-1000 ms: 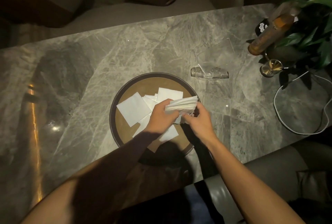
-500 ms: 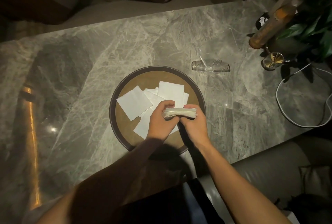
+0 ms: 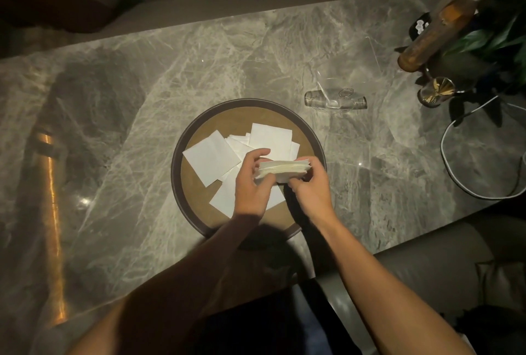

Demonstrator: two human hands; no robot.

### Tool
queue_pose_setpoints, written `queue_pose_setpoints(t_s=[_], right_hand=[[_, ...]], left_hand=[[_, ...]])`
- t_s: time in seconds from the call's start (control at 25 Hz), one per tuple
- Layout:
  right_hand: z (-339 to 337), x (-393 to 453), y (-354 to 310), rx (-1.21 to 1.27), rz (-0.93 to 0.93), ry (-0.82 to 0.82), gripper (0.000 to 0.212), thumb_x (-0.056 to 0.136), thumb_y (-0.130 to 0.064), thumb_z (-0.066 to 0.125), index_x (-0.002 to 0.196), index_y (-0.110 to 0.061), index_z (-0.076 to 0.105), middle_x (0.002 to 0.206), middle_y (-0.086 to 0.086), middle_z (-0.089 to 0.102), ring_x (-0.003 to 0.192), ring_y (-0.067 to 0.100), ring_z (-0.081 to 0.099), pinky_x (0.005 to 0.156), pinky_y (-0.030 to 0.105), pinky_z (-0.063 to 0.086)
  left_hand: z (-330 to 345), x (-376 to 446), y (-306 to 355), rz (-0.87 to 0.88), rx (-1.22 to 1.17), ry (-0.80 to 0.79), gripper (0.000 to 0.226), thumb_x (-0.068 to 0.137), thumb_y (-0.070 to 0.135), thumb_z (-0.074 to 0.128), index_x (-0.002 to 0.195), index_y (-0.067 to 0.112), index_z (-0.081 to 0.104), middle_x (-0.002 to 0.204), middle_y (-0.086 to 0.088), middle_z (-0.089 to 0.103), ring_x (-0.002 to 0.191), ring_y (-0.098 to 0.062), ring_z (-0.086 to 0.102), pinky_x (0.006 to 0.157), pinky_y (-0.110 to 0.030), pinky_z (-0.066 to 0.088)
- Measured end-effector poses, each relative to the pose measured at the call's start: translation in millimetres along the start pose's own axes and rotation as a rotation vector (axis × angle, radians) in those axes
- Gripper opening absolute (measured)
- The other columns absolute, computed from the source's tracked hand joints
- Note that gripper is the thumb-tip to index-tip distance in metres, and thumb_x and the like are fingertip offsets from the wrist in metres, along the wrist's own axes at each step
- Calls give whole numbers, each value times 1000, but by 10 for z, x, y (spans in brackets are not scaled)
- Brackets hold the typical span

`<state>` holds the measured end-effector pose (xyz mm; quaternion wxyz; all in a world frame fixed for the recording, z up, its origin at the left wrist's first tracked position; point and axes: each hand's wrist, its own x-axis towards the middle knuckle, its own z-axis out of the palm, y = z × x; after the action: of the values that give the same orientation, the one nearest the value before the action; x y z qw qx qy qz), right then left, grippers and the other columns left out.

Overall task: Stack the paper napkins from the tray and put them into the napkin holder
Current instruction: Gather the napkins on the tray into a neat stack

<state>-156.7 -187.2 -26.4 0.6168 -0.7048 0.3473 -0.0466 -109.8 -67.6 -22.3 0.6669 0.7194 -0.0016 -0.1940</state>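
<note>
A round brown tray lies on the marble table in front of me. Several loose white napkins lie spread across it. Just above the tray I hold a thick stack of napkins, its edge turned toward me. My left hand grips the stack's left end and my right hand grips its right end. A clear acrylic napkin holder stands on the table beyond the tray to the right, with nothing visible in it.
At the far right stand a potted plant, a brown cylinder, a small metal cup and a looped white cable. Seat cushions lie beyond the table's far edge and at the near right.
The stack was fanned and tilted a second ago; both hands have squared it into a compact, level bundle. The camera view has shifted slightly; the loose napkins on the tray have not moved.
</note>
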Motion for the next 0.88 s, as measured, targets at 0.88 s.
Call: queue_pose_setpoints(t_s=[0.88], right_hand=[[95,3,-15,-7,-44,-22,42,77,17,63,95,-21,63,91,0,66,84,14,64,70,32,55]], left_hand=[[86,6,45,-49,85,212,16,96,42,60,107,30,62,99,19,63,95,-13,65,76,-13,55]])
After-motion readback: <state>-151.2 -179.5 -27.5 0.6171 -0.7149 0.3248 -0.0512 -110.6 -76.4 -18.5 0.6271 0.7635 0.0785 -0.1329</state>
